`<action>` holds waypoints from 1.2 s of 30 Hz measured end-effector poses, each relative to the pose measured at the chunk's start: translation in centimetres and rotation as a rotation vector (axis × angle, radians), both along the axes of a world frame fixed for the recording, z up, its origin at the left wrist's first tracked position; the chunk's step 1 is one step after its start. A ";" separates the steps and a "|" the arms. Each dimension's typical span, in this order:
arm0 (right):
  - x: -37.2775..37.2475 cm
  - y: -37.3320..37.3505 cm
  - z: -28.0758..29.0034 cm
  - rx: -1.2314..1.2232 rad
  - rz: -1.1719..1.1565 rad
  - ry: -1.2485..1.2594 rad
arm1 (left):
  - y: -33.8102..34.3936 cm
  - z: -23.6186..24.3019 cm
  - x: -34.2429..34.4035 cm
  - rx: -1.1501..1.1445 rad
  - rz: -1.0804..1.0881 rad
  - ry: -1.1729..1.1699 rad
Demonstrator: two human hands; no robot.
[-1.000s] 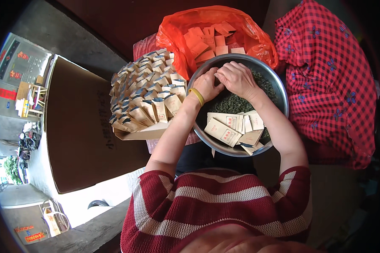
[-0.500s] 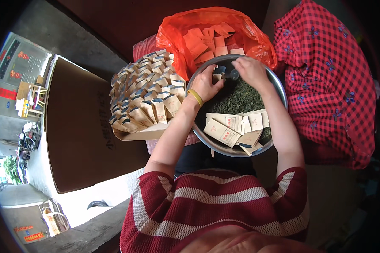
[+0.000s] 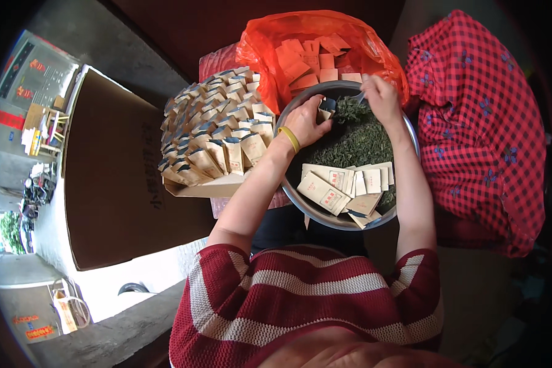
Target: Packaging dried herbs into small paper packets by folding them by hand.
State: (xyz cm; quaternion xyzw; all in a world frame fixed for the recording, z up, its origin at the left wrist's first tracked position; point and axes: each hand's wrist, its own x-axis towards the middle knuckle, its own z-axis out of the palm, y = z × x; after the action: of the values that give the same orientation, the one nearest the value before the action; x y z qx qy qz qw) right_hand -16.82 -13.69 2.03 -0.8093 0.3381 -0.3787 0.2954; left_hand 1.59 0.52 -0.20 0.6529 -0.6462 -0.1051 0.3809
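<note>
My left hand (image 3: pixel 305 121), with a yellow band at the wrist, grips a small paper packet (image 3: pixel 327 108) whose dark-lined mouth stands open. Just right of it, my right hand (image 3: pixel 383 99) is closed on a spoon (image 3: pixel 359 97), mostly hidden by the fingers and its load. A heap of dark green dried leaves (image 3: pixel 351 111) rides on the spoon, beside the packet's mouth. Both hands are over a round metal basin (image 3: pixel 322 221) of loose leaves (image 3: pixel 356 146). Flat tan packets (image 3: pixel 324 191) lie on the leaves at the near side.
Left of the basin, a shallow carton (image 3: pixel 196 189) holds rows of upright packets (image 3: pixel 218 126). A red plastic bag (image 3: pixel 257 46) with more packets (image 3: pixel 295 66) sits behind the basin. Red checked cloth (image 3: pixel 472 147) bulges at the right. A tall cardboard panel (image 3: pixel 116 178) stands at far left.
The spoon has come up heaped with leaves, and my right hand has shifted slightly right. My left hand still holds the packet, a little further right in view.
</note>
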 end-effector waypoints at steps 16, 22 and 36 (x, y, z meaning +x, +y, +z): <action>2.1 3.3 -0.1 -0.068 0.146 -0.084 | -0.1 -0.3 0.1 0.185 -0.046 0.032; 1.3 0.9 -0.4 0.124 0.072 -0.236 | 0.1 0.1 0.2 0.174 -0.048 0.048; 0.2 2.7 1.2 -0.320 0.304 0.392 | 0.7 2.0 -0.5 0.036 0.084 0.100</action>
State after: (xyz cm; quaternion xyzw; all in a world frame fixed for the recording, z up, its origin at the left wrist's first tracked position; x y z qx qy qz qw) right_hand -16.60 -10.96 3.24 -0.9447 0.1997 -0.2149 0.1464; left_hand 1.10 1.24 1.76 0.6801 -0.5964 -0.1334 0.4049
